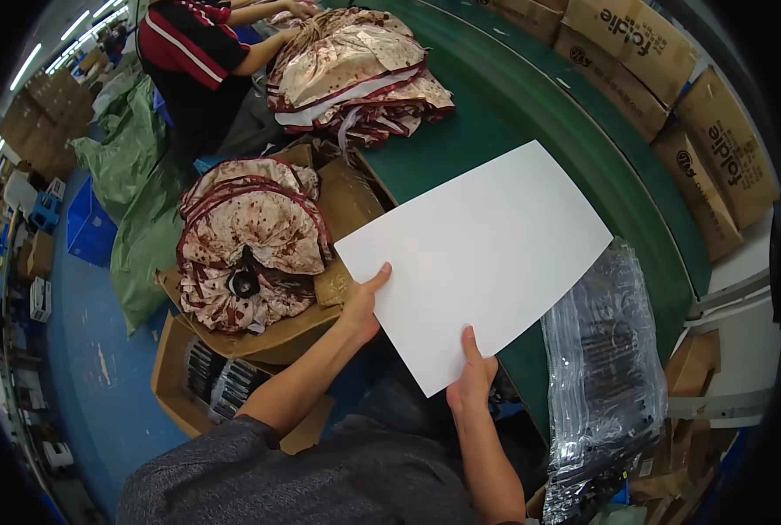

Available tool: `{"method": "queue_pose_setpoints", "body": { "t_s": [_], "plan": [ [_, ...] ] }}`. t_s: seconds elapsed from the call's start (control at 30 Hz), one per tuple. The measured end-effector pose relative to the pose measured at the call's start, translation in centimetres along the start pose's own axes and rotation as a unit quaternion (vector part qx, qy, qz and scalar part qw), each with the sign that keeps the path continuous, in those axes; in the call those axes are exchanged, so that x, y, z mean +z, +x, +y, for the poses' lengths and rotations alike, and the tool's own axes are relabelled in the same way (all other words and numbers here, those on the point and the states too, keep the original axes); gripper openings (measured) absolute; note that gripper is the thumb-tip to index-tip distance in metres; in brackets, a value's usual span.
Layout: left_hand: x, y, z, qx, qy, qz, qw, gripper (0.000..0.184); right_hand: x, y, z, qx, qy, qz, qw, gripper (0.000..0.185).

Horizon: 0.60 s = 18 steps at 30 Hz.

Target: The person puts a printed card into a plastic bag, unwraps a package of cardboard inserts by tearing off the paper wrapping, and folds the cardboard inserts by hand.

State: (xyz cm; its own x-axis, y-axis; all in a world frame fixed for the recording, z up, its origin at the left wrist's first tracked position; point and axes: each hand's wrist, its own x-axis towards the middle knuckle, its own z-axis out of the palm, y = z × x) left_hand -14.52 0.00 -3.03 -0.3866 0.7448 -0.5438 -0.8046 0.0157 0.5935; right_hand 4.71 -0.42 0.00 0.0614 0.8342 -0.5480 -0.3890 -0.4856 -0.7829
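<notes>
A large white sheet (478, 254) is held up in front of me, tilted, over the edge of the green table (487, 114). My left hand (367, 306) grips its left edge, thumb on top and fingers hidden beneath. My right hand (473, 376) pinches the lower edge, also with the thumb on top. Clear plastic bags (601, 367) lie in a stack just right of the sheet. To the left, folded white fabric with dark red stains and red trim (255, 227) sits in an open cardboard box (347, 197).
More stained fabric (364, 70) is piled on the table's far end, where a co-worker (193, 52) has both hands on it. Cardboard boxes (636, 61) line the right. A lower box (176, 367) holds packed items. Green plastic (137, 201) and a blue bin (90, 223) stand left.
</notes>
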Motion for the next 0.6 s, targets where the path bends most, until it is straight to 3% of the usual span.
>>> {"method": "queue_pose_setpoints", "body": {
  "t_s": [0.2, 0.27, 0.33, 0.37, 0.43, 0.5, 0.6],
  "plan": [
    [1.0, -0.3, -0.5, 0.021, 0.022, 0.022, 0.999, 0.046, -4.1, -1.3, -1.1, 0.021, 0.02, -0.055, 0.998, 0.042],
    [1.1, 0.0, -0.1, 0.025, 0.043, 0.032, 0.998, 0.048, -5.7, -3.5, -3.4, 0.121, -0.268, -0.159, 0.942, 0.034],
    [1.3, 0.3, 0.1, 0.018, 0.033, 0.027, 0.999, 0.048, -5.6, -6.5, -5.5, -0.025, -0.412, -0.16, 0.897, 0.025],
    [1.2, 0.4, 0.1, 0.01, 0.03, 0.028, 0.999, 0.049, -5.2, -7.2, -6.6, -0.025, -0.415, -0.158, 0.896, 0.025],
    [1.3, 0.4, 0.0, -0.005, 0.025, 0.027, 0.999, 0.049, -3.6, -6.8, -9.1, -0.252, -0.366, -0.117, 0.888, 0.021],
    [1.7, 0.3, 0.1, -0.004, 0.018, 0.018, 1.0, 0.047, -1.9, -3.8, -10.4, -0.373, -0.404, -0.114, 0.828, 0.021],
    [1.6, -0.2, 0.1, 0.005, -0.006, 0.013, 1.0, 0.043, 1.1, 2.7, -10.2, -0.469, -0.482, -0.165, 0.721, 0.029]
  ]
}}
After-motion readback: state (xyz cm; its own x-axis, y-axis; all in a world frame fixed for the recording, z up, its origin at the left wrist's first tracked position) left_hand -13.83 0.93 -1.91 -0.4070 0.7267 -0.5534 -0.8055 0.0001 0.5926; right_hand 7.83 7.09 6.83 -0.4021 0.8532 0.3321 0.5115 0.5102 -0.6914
